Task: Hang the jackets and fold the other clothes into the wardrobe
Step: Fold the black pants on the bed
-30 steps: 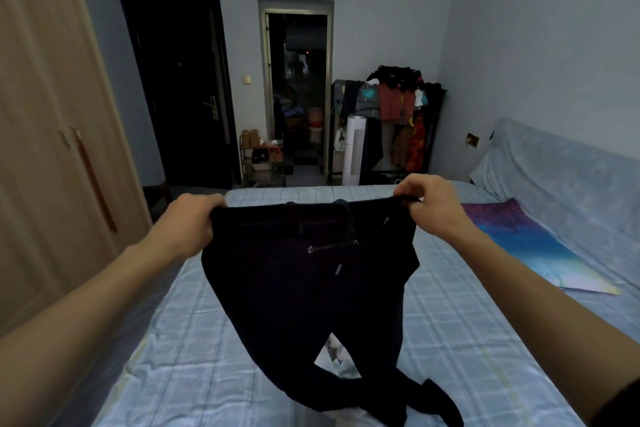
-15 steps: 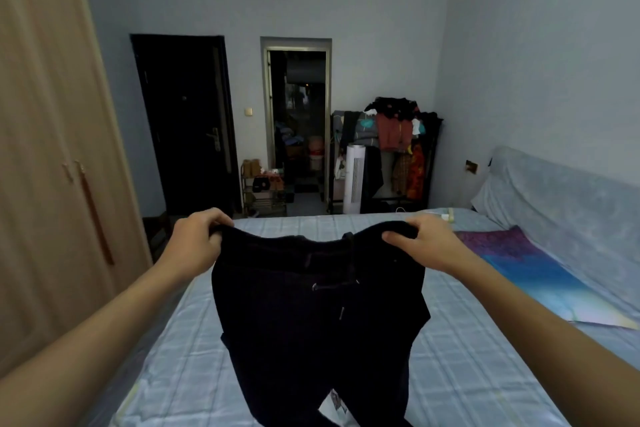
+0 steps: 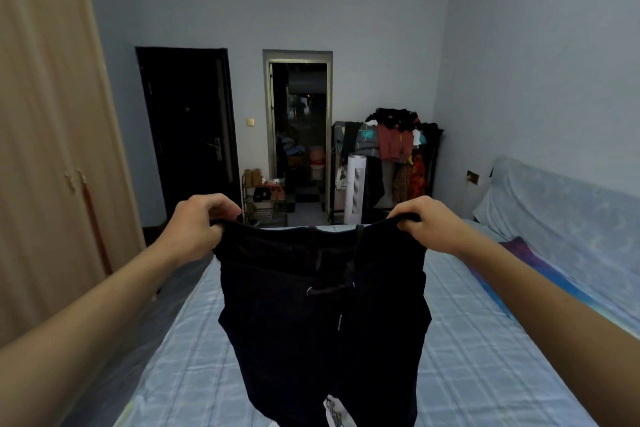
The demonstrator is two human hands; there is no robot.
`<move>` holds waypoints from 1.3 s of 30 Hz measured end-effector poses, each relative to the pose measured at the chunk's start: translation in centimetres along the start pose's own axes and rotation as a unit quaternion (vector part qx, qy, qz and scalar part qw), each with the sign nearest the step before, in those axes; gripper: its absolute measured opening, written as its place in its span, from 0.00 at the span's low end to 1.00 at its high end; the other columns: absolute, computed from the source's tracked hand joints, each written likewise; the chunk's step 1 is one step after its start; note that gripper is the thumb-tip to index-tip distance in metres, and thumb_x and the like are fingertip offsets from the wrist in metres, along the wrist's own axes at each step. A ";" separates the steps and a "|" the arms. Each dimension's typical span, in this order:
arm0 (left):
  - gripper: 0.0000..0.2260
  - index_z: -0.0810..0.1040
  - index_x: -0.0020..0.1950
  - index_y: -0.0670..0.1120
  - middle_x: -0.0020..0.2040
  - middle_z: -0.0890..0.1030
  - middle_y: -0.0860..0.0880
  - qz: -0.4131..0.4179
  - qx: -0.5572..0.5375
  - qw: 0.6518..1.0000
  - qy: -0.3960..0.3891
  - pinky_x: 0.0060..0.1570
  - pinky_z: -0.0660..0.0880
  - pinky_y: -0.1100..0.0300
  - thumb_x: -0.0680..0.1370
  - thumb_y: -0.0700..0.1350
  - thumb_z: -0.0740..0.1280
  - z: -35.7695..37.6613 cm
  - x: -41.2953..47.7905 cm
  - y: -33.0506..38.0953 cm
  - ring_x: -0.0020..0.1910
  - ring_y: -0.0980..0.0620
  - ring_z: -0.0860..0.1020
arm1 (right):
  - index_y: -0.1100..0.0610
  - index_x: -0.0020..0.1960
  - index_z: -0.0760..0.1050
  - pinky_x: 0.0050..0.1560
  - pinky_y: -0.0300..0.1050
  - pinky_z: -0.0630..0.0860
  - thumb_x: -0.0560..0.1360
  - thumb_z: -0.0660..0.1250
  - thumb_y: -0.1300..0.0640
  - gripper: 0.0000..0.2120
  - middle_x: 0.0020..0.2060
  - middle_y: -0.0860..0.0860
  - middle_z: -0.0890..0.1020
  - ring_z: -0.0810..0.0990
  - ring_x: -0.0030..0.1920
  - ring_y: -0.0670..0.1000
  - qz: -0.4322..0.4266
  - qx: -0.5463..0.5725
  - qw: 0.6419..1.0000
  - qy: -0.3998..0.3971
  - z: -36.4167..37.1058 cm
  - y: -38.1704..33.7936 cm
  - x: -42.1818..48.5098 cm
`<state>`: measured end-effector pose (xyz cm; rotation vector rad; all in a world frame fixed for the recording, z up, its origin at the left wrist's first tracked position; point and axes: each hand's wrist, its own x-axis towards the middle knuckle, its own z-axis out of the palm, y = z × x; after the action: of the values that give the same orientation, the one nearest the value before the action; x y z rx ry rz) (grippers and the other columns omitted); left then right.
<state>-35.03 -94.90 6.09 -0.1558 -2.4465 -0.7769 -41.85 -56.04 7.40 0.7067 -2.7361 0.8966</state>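
While the wardrobe [image 3: 45, 149] at the left of the frame shows closed doors, the clothes rack [image 3: 398, 156] at centre right is heaped with garments. My left hand [image 3: 194, 229] and right hand [image 3: 426, 225] each grip a waistband corner of the black trousers [image 3: 322, 305], which hang mid-frame, drawstring dangling, over the blue checked bed [image 3: 467, 340]. Sheet shows either side; a narrow gap separates the bed's left edge from the wardrobe.
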 end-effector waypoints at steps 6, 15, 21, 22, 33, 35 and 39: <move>0.21 0.82 0.47 0.53 0.45 0.82 0.59 0.030 0.022 0.999 0.004 0.48 0.72 0.72 0.71 0.26 0.67 -0.5 0.0 -0.6 0.48 0.63 0.79 | 0.46 0.43 0.82 0.41 0.40 0.80 0.73 0.75 0.54 0.04 0.41 0.46 0.85 0.84 0.42 0.45 0.006 -0.006 0.999 -0.053 -0.8 -0.2 -0.5; 0.13 0.75 0.43 0.54 0.33 0.76 0.57 0.096 0.143 0.985 0.017 0.30 0.71 0.63 0.77 0.35 0.68 1.2 -1.3 -1.6 0.29 0.59 0.76 | 0.56 0.40 0.77 0.21 0.31 0.69 0.79 0.68 0.57 0.08 0.35 0.52 0.81 0.79 0.28 0.43 0.104 0.095 0.981 0.131 0.6 0.0 -0.4; 0.14 0.74 0.44 0.54 0.34 0.79 0.53 0.051 0.079 0.996 0.009 0.28 0.71 0.64 0.78 0.33 0.65 3.1 -1.9 -2.1 0.28 0.56 0.77 | 0.58 0.42 0.77 0.23 0.38 0.73 0.79 0.66 0.59 0.07 0.36 0.55 0.81 0.81 0.31 0.51 0.110 0.120 0.974 0.157 1.1 0.1 -0.7; 0.14 0.74 0.45 0.54 0.34 0.79 0.53 0.050 0.066 0.996 0.013 0.27 0.71 0.65 0.78 0.33 0.64 3.1 -1.8 -2.1 0.28 0.56 0.77 | 0.57 0.42 0.77 0.23 0.38 0.73 0.79 0.66 0.59 0.07 0.35 0.55 0.81 0.81 0.31 0.51 0.107 0.116 0.975 0.159 1.0 0.3 -0.8; 0.25 0.79 0.38 0.52 0.46 0.79 0.53 0.208 0.028 0.976 -0.064 0.42 0.79 0.54 0.71 0.21 0.61 1.6 -2.6 -2.1 0.44 0.53 0.80 | 0.45 0.43 0.76 0.31 0.45 0.75 0.78 0.64 0.67 0.16 0.42 0.56 0.80 0.77 0.33 0.52 0.088 0.224 0.967 0.086 0.0 4.1 -0.9; 0.22 0.83 0.41 0.48 0.47 0.80 0.52 0.187 0.035 0.980 -0.063 0.44 0.80 0.51 0.72 0.22 0.63 1.6 -2.7 -2.1 0.45 0.55 0.81 | 0.46 0.44 0.76 0.32 0.45 0.77 0.78 0.63 0.69 0.17 0.45 0.57 0.80 0.79 0.34 0.50 0.081 0.246 0.963 0.073 0.2 4.3 -1.0; 0.07 0.82 0.48 0.52 0.51 0.79 0.55 0.130 0.010 0.989 -0.075 0.46 0.78 0.51 0.77 0.39 0.71 1.4 -3.0 -2.3 0.45 0.55 0.80 | 0.47 0.48 0.73 0.40 0.49 0.81 0.76 0.61 0.73 0.20 0.59 0.50 0.79 0.81 0.44 0.53 0.020 0.259 0.964 0.048 0.1 4.0 -1.7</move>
<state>-33.79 -95.85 2.34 -0.5310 -2.5052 -0.6439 -42.38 -52.61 4.73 0.6623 -2.4458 1.6386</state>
